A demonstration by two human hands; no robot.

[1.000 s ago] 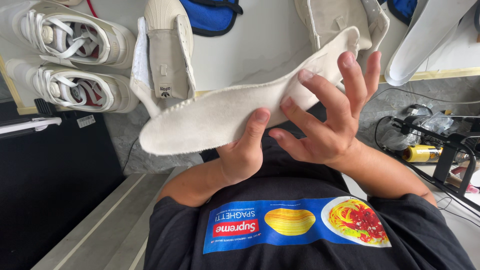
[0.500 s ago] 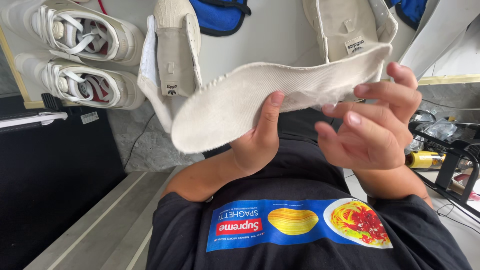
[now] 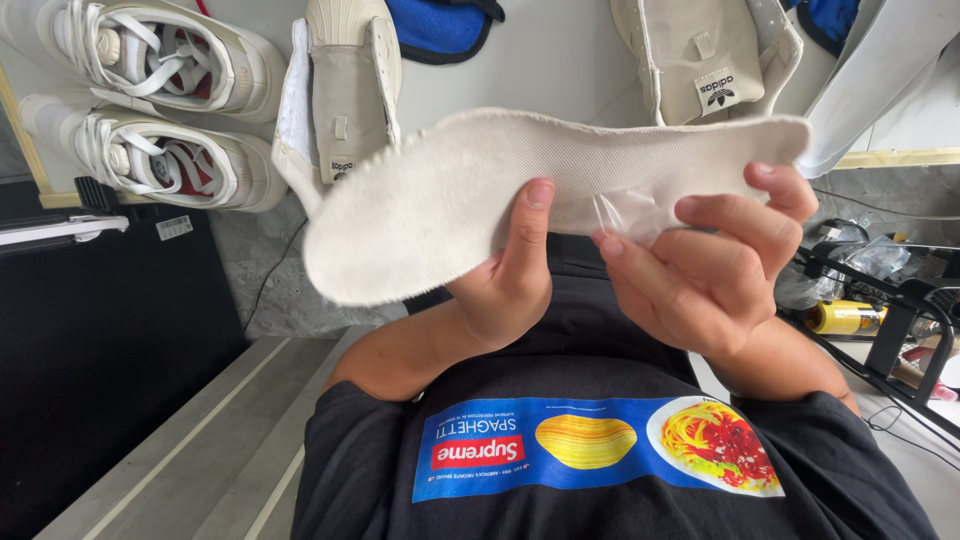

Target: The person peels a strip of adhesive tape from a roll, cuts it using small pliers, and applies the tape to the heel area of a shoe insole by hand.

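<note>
Looking down from my head camera, I hold a cream fabric insole (image 3: 480, 190) up in the air in front of my chest, lying roughly level with its rounded toe end toward the left and its heel end toward the right. My left hand (image 3: 505, 285) has its grip closed on the insole near the middle, thumb pressed flat on the upper face and the other fingers hidden behind it. My right hand (image 3: 715, 275) pinches the heel part, where a small piece of clear film (image 3: 625, 212) sits on the insole just beside my fingertips (image 3: 612, 247); that grip is narrow, closed on the insole's edge. Beyond the insole lies a pale desk (image 3: 540, 60). Near its left edge two white laced sneakers (image 3: 150, 105) rest side by side, one just beside the other. A cream shoe upper (image 3: 345, 95) lies next to them, partly covered by the insole's toe end, and a second cream upper (image 3: 705, 55) lies toward the desk's right side. A blue pad (image 3: 440, 28) sits between the two uppers at the far edge. A yellow bottle (image 3: 845, 317) lies low at the right, well apart from the insole.
</note>
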